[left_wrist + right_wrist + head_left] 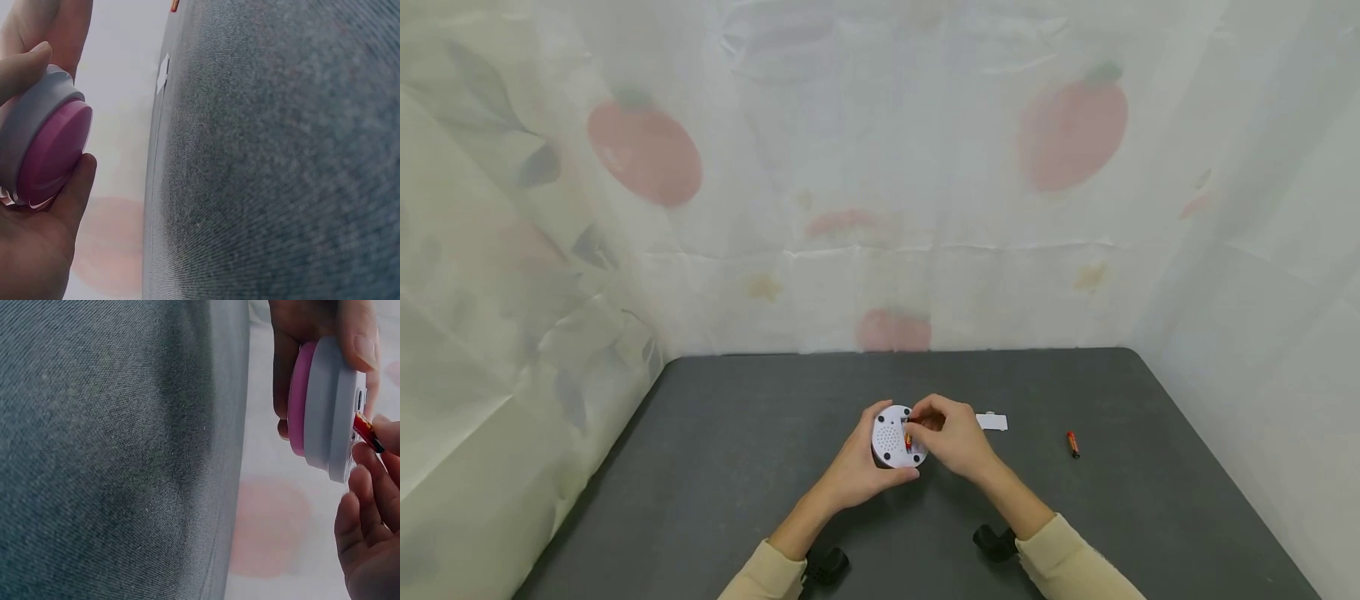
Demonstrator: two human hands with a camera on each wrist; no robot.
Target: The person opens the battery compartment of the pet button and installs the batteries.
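My left hand grips a round device by its rim, above the table. The device has a white base facing up toward me, with speaker holes, small dark feet and an uncovered battery compartment. Its pink face points down in the left wrist view. A red battery shows in the compartment. My right hand is at the compartment, its thumb and fingers pinching a red battery that sticks out at a slant, one end at the opening. Those fingers hide part of the compartment.
A white battery cover lies on the dark table just beyond my right hand. Farther right lies a loose red and black battery. White curtains with fruit prints hang behind and on both sides.
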